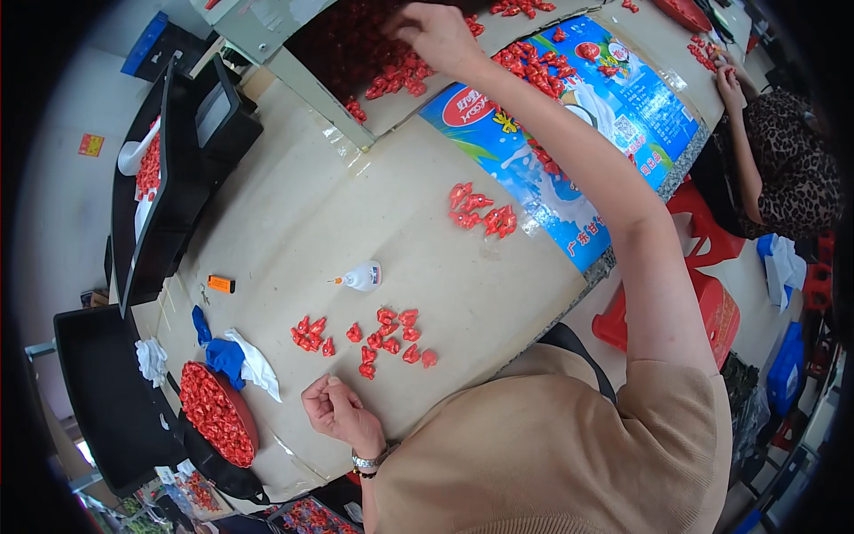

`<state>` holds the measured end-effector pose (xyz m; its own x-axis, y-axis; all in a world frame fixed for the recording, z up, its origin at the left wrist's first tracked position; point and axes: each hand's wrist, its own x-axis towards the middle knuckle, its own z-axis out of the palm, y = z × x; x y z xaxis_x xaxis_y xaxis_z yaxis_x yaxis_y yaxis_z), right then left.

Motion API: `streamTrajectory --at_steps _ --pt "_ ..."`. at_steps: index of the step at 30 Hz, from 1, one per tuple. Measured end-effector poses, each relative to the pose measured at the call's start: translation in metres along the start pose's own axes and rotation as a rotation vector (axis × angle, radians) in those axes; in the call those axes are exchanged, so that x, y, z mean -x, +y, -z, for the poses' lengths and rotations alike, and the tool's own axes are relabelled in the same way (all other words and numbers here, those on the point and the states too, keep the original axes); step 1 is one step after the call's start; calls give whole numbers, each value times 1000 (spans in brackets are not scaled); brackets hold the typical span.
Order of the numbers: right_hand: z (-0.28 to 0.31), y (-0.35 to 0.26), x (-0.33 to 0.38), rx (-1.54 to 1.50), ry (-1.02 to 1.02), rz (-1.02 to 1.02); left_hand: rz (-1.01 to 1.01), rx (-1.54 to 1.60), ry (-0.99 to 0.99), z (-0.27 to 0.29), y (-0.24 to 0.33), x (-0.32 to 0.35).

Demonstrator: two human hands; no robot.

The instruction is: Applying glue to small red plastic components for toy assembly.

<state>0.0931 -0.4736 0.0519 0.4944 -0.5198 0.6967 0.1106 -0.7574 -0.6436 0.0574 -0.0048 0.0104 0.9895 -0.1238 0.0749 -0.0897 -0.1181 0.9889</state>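
Observation:
My left hand (336, 415) is closed just above the near table edge, its fingers curled; whatever they hold is hidden. Just beyond it lie a loose group of small red figures (388, 336) and a smaller cluster (310, 335). A white squeeze bottle (362, 277) with an orange tip rests on its side farther in. My right arm stretches across to the far side, where my right hand (438, 37) is over a heap of red figures (400, 76) inside a dark, metal-framed opening. Its fingers are bent together, and I cannot make out anything between them.
More red figures (481, 212) lie mid-table, others on a blue printed cardboard sheet (569, 231). At left are a full red bowl (245, 409), blue and white cloths (253, 363), an orange lighter (221, 284) and black trays (102, 392). A co-worker (783, 160) sits at right beside red stools (712, 307).

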Motion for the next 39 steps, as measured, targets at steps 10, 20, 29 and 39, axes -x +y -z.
streamTrajectory --at_steps 10,20,29,39 --pt "18 -9 60 482 -158 -33 30 44 -7 1 1 0" --pt "-38 -25 85 523 -271 124 29 76 -17 2 1 -1" --pt "9 -18 60 318 -12 -17 36 95 -12 5 0 0" --pt "54 -107 105 -39 9 -324 503 1006 -156 34 26 -24"
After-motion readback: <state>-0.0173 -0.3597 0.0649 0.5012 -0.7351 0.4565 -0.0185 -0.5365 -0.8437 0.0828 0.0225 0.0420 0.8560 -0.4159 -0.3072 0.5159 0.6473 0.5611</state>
